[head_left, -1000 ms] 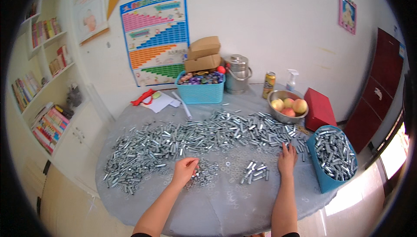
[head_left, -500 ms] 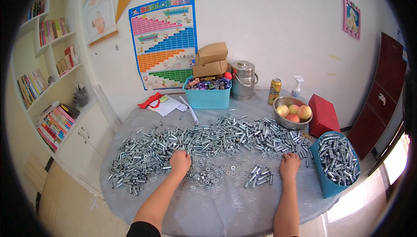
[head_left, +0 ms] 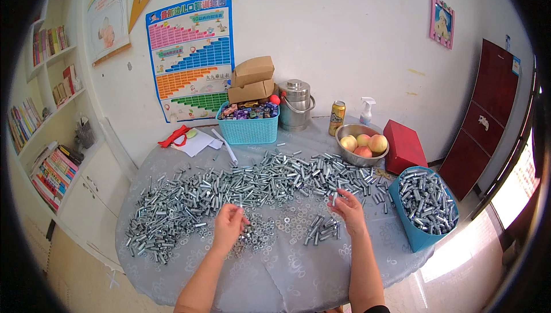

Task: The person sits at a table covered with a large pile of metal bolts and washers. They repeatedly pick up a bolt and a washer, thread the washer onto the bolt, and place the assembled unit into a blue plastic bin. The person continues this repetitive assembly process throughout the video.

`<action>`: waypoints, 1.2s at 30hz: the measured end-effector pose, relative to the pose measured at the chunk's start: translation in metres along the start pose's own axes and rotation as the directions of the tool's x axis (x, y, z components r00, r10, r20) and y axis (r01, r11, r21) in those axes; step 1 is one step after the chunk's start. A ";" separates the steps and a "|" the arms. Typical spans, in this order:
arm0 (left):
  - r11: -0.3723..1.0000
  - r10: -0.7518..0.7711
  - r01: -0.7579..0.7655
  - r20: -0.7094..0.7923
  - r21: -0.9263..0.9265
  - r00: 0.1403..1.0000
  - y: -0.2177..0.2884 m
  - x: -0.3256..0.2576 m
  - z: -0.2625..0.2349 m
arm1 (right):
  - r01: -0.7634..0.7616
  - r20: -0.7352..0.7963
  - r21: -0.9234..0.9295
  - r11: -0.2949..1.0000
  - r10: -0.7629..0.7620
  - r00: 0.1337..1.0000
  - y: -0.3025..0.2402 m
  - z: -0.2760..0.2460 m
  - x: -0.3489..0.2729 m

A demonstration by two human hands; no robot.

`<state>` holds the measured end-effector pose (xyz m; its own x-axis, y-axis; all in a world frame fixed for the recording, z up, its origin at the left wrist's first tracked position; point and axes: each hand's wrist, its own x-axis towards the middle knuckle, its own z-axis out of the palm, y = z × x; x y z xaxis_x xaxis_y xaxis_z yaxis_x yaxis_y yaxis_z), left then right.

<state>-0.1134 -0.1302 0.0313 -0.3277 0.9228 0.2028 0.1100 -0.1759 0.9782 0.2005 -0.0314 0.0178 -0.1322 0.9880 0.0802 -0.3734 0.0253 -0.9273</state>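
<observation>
Saw the left hand with its fingers bunched together over the flat scatter of small shiny nuts and washers; couldn't tell if anything sat between the fingertips. Caught the right hand just past a little cluster of loose bolts, pinching what looked like one short silver steel bolt between thumb and forefinger, upright.

Probably paid to grip that bolt near the head, keep the threaded end free, and start any nut square so it didn't cross-thread. Also smart to lift single pieces rather than rake.

Noticed the long heap of bright zinc-grey bolts stretching across the round bench under a grey patterned cloth: hard, slick, cylindrical stuff, prone to rolling. Spotted a blue plastic bin at the right edge, heaped with more.
</observation>
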 end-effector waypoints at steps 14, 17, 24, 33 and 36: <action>0.973 -0.132 0.179 0.283 -0.148 0.950 -0.017 -0.042 0.029 | -0.041 0.260 -0.006 0.999 0.042 0.965 0.030 0.083 -0.036; 0.975 -0.133 0.175 0.267 -0.138 0.954 -0.017 -0.044 0.029 | -0.048 0.265 -0.055 0.997 0.061 0.962 0.031 0.092 -0.041; 0.978 -0.148 0.182 0.276 -0.103 0.950 -0.017 -0.044 0.027 | 0.001 0.311 -0.038 0.999 0.011 0.950 0.035 0.092 -0.040; 0.929 -0.195 0.271 0.290 -0.253 0.937 -0.020 -0.046 0.033 | -0.097 0.367 -0.097 0.991 0.126 0.922 0.044 0.099 -0.048; 0.922 -0.193 0.276 0.295 -0.272 0.936 -0.020 -0.048 0.034 | -0.056 0.406 -0.138 0.989 0.108 0.907 0.049 0.102 -0.052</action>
<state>-0.0680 -0.1590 0.0009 -0.0515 0.9986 -0.0118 -0.2442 -0.0011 0.9697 0.0958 -0.0966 0.0056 -0.5332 0.8373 0.1213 -0.2351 -0.0089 -0.9719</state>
